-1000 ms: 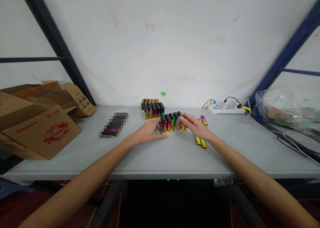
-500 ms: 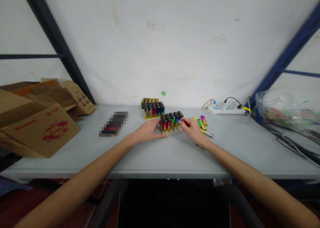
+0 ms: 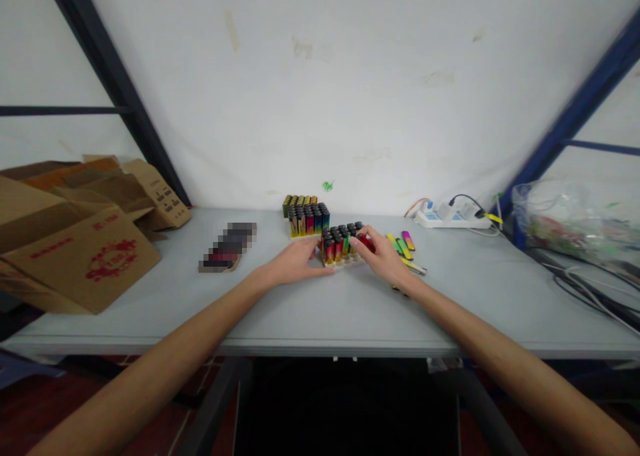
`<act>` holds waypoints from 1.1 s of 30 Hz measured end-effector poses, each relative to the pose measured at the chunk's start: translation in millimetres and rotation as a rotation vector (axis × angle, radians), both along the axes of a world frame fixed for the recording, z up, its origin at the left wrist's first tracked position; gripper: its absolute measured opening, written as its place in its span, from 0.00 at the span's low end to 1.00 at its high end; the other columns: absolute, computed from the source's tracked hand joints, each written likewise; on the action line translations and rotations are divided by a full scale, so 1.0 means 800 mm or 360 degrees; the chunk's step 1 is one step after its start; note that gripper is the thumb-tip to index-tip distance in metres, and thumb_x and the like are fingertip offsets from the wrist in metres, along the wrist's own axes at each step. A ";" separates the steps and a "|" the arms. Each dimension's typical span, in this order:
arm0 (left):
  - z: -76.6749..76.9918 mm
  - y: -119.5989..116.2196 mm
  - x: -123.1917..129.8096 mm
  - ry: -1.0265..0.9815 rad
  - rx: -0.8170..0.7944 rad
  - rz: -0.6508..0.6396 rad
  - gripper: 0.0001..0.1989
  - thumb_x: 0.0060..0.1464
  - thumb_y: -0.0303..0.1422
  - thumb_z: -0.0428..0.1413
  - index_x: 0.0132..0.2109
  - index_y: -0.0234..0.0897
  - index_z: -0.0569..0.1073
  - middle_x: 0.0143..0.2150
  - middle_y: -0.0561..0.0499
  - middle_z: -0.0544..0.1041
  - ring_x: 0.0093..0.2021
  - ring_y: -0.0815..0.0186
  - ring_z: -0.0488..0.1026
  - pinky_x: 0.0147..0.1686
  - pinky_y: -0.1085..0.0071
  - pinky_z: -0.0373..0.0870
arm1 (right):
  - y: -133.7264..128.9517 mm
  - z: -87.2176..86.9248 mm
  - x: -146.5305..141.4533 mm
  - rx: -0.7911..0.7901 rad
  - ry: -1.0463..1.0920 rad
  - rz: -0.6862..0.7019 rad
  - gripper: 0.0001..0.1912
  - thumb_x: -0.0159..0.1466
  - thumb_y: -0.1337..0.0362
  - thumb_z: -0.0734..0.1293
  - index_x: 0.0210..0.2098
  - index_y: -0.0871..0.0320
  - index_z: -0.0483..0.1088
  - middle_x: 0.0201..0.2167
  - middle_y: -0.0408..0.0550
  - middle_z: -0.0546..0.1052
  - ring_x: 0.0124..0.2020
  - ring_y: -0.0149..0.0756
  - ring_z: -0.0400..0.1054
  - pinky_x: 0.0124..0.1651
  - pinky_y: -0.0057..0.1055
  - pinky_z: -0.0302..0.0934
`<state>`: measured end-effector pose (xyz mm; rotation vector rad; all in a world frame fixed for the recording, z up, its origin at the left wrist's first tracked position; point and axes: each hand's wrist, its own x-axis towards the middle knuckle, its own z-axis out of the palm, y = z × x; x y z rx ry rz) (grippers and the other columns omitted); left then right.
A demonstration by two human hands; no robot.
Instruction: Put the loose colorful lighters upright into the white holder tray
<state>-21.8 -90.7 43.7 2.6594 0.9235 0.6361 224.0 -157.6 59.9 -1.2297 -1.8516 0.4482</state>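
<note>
Shiny, colourful lighters with black tops (image 3: 338, 248) stand upright in a pale tray (image 3: 345, 264) at the middle of the table. My left hand (image 3: 296, 263) grips the tray's left end, thumb along the front edge and fingers partly hidden behind. Over the tray's right side, my right hand (image 3: 383, 256) pinches a red lighter (image 3: 367, 241); its lower end is hidden by the fingers. Beyond my right hand lie several loose lighters (image 3: 408, 241), yellow, green and pink. A small dark and yellow item shows partly from under my right wrist.
Behind the tray stand two more groups of lighters, a multicoloured one (image 3: 310, 221) and a gold-green one (image 3: 294, 201). A pixelated flat item (image 3: 229, 248) lies left. Cardboard boxes (image 3: 95, 256) fill the left end. A power strip (image 3: 450, 220) and cables (image 3: 583, 283) are at the right.
My right hand has moved slightly left and up over the tray with the red lighter, now tilted between the fingers. My left hand stays on the tray.
</note>
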 end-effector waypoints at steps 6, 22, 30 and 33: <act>-0.001 0.000 -0.001 -0.0082 -0.0050 -0.0053 0.30 0.53 0.56 0.62 0.49 0.35 0.73 0.41 0.47 0.77 0.37 0.59 0.73 0.38 0.67 0.68 | -0.004 0.015 0.005 0.0286 -0.0271 0.0112 0.14 0.74 0.53 0.60 0.41 0.56 0.68 0.32 0.46 0.74 0.33 0.35 0.67 0.37 0.30 0.58; -0.004 0.002 0.000 -0.0047 -0.0005 -0.0035 0.31 0.53 0.59 0.60 0.49 0.35 0.73 0.41 0.46 0.77 0.37 0.58 0.74 0.37 0.66 0.67 | 0.015 0.001 0.019 0.0216 -0.0708 0.0066 0.11 0.75 0.58 0.61 0.42 0.58 0.69 0.32 0.49 0.78 0.29 0.36 0.69 0.34 0.28 0.57; 0.001 -0.001 0.000 -0.0043 -0.0017 -0.0006 0.31 0.52 0.59 0.61 0.47 0.36 0.73 0.39 0.48 0.77 0.35 0.59 0.73 0.35 0.66 0.66 | 0.015 0.000 0.014 0.0161 -0.0982 -0.0051 0.14 0.76 0.57 0.60 0.41 0.59 0.71 0.34 0.51 0.79 0.33 0.37 0.72 0.36 0.29 0.56; 0.003 -0.003 0.001 -0.0002 -0.0014 0.0013 0.30 0.52 0.59 0.61 0.46 0.35 0.73 0.39 0.48 0.76 0.35 0.59 0.72 0.34 0.66 0.66 | 0.013 0.004 0.014 0.0121 -0.1154 -0.0115 0.20 0.75 0.53 0.59 0.35 0.58 0.73 0.34 0.52 0.80 0.32 0.38 0.73 0.35 0.30 0.54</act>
